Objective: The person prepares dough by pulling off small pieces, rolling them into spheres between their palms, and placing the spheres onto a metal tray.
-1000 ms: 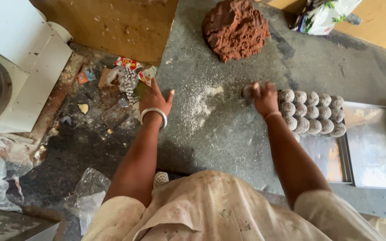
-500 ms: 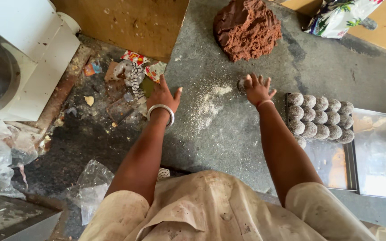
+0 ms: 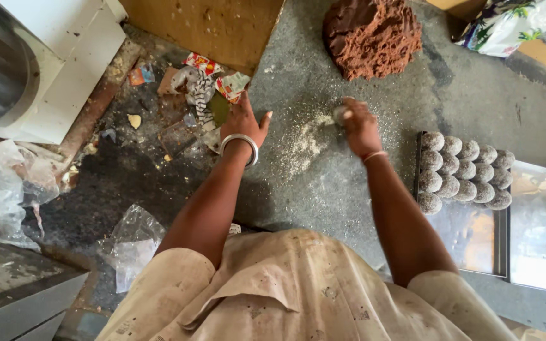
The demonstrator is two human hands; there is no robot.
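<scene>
Two hands on slab, right hand [image 3: 360,126] rolling dough ball [image 3: 339,114], left hand [image 3: 243,121] at edge.

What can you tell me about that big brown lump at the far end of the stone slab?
The brown lump is a large, rough mound that looks like soft, crumbly dough, reddish brown with a ragged, pitted surface. It sits directly on the grey stone slab at its far edge, its top cut off by the picture's border. Neither hand touches it: the right hand works lower down on the slab, and the left hand rests at the slab's left edge.
</scene>
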